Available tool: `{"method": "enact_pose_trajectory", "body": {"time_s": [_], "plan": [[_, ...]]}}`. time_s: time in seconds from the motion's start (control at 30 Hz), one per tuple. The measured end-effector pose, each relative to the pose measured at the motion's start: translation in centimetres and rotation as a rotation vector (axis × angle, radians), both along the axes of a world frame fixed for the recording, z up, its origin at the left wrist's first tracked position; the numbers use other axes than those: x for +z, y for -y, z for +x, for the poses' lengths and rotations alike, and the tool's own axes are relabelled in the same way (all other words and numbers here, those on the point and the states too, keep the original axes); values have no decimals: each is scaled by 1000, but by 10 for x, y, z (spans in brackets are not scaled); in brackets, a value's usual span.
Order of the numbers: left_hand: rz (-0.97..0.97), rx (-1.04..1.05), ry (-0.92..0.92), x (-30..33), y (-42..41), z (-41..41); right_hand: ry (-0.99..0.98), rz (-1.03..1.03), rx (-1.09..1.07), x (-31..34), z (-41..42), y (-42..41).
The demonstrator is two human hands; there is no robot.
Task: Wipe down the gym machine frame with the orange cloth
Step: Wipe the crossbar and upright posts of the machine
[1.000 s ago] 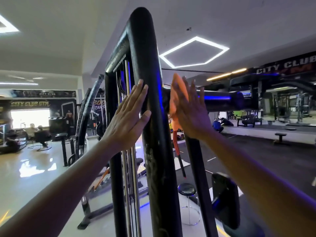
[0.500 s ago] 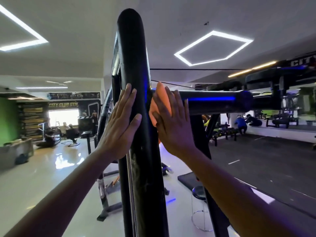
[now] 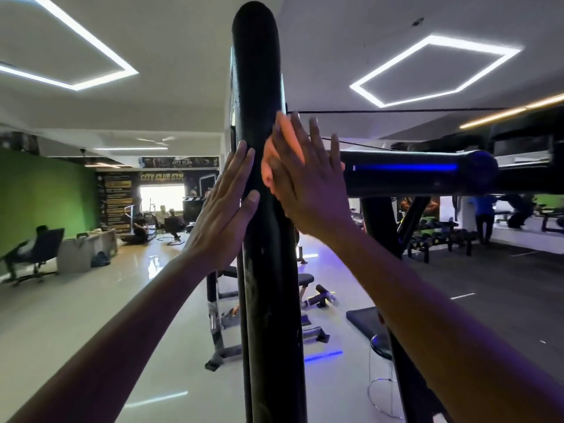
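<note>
- Best done with steady flat pressure, sliding along the upright of the gym machine frame [image 3: 268, 270] in overlapping passes.
- Left hand [image 3: 224, 215] laid flat against the upright's left side, fingers straight, holding nothing.
- Right hand [image 3: 305, 184] spread straight, pressing the orange cloth [image 3: 288, 138] onto the upright's right side beside the crossbar [image 3: 412, 172].

We see the gym machine frame [image 3: 265, 270] as a thick, glossy black upright tube with a rounded top and a horizontal tube branching right. The orange cloth [image 3: 288, 138] lies flat against its upper right side, mostly hidden.
</note>
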State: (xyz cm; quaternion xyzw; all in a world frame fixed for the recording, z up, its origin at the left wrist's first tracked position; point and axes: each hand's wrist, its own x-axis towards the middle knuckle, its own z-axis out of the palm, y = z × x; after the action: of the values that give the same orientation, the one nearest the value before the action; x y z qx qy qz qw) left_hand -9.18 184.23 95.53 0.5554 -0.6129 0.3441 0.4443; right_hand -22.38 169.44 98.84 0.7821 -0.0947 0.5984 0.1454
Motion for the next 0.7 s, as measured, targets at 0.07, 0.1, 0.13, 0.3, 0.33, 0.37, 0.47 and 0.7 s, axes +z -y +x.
{"method": "enact_pose_trajectory", "body": {"time_s": [0.07, 0.1, 0.13, 0.3, 0.33, 0.37, 0.47, 0.7], "plan": [[20, -3, -14, -2, 2, 6, -8, 23, 47, 6, 10, -13], [31, 0, -45, -4, 1, 7, -7, 39, 99, -9, 11, -17], [35, -11, -61, -9, -1, 8, -11, 82, 146, -37, 12, -22], [78, -2, -52, -44, -12, 10, -133, 322, 330, -132, -8, -42], [81, -5, -50, -48, -13, 9, -136, 316, 325, -121, -5, -40], [85, -18, -39, -50, -13, 7, -135, 308, 339, -106, -2, -39], [97, -59, -60, -53, -14, 5, -99, 317, 387, -102, 4, -44], [111, -177, -62, -78, -18, 9, -108, 363, 285, -195, -10, -67]]}}
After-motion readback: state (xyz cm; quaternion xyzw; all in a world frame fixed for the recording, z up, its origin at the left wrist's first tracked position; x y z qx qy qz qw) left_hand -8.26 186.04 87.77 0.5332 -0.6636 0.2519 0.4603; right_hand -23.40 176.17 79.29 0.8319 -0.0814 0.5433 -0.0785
